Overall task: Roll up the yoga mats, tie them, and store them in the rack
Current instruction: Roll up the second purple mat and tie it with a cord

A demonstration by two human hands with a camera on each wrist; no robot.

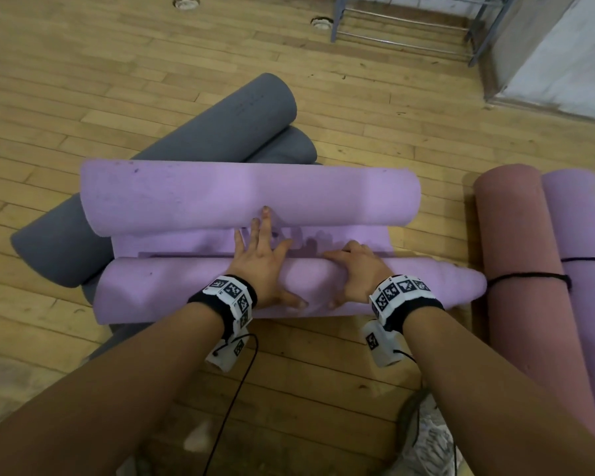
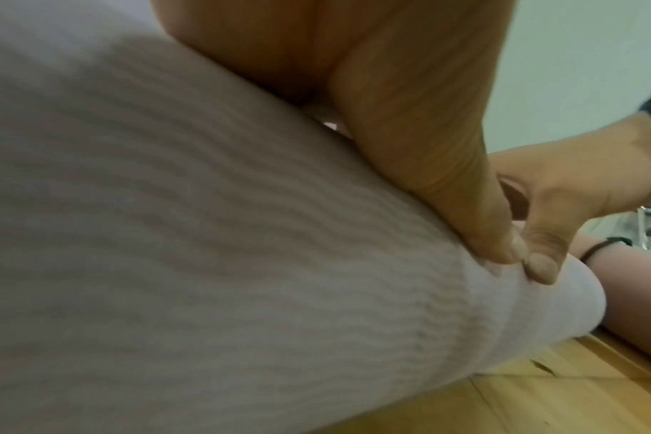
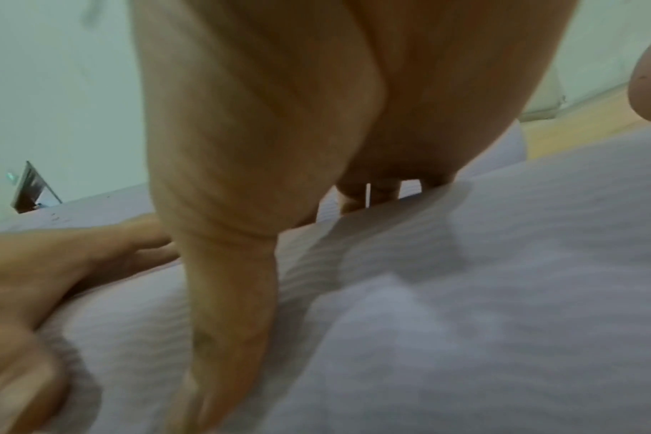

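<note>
the left hand was laid flat on the near roll of the lilac mat, fingers straight. the right hand was curled over the same roll. the mat's far end was curled up on the floor, over grey mats. tied mats were seen right, a rack far.
</note>
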